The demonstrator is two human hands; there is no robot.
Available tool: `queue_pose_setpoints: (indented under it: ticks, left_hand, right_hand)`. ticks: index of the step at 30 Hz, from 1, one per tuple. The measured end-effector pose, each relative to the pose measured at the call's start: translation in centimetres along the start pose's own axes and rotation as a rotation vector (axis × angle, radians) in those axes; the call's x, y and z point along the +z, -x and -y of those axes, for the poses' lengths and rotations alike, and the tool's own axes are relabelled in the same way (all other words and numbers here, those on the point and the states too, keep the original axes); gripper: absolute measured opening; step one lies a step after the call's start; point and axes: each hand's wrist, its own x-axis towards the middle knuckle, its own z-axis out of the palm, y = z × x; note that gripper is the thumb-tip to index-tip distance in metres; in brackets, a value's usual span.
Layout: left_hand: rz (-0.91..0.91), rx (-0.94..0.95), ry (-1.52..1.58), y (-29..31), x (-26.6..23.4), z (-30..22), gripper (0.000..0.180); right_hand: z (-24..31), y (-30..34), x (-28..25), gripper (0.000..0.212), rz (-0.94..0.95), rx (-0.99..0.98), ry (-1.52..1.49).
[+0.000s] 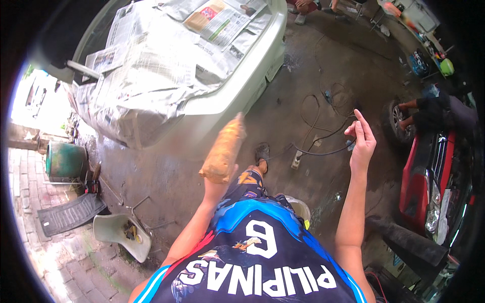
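Note:
My left hand [217, 189] grips a long, rounded orange-yellow thing [222, 154]. It looks crumpled, perhaps wrapped in clear film, and motion blurs its upper end; I cannot tell its kind. Most of the left fingers are hidden behind it. Close ahead of it is the pale bumper [214, 108] of a car whose glass is covered with newspaper sheets [166, 60]. My right hand [362, 136] is raised out to the right over the floor, its index finger stretched and other fingers partly bent. Nothing shows in it.
A black cable [323, 153] lies looped on the dark floor, with a white socket block [297, 160]. Left are a green drum [65, 160], a black mat [70, 214] and a pale chair [123, 237]. Right, another person's legs [422, 116] are by a wheel and red car part [415, 194].

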Motion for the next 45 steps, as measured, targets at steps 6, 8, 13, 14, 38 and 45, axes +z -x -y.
queue_pose_setpoints:
  ticks: [6, 8, 13, 14, 38, 45]
  left_hand:
    - [0.129, -0.059, 0.129, -6.4, 2.2, -4.7, 0.026]
    - [0.027, -0.121, 0.203, -7.4, 1.7, -5.1, 0.021]
    - [-0.107, -0.621, 0.579, -8.6, -0.4, -6.1, 0.014]
    - [-0.144, -0.630, 0.533, -8.6, -0.7, -6.5, 0.013]
    - [-0.512, -0.769, 0.660, -24.6, 35.5, -11.3, 0.029]
    - [-0.425, -0.264, 0.353, -26.9, 40.6, -16.1, 0.050]
  right_hand:
    - [0.4, -8.2, -0.4, 0.031, -0.052, -0.052, -0.006]
    - [0.2, -10.7, -0.8, 0.031, -0.070, -0.044, -0.023]
    - [-1.4, -16.1, -2.0, 0.032, -0.135, 0.076, -0.032]
    - [-2.0, -17.0, -2.1, 0.032, -0.105, 0.071, -0.012]
    - [-10.7, -35.5, -16.2, 0.024, 0.706, 0.424, 0.404]
    - [-10.8, -37.0, -17.3, 0.023, 0.821, 0.388, 0.525]
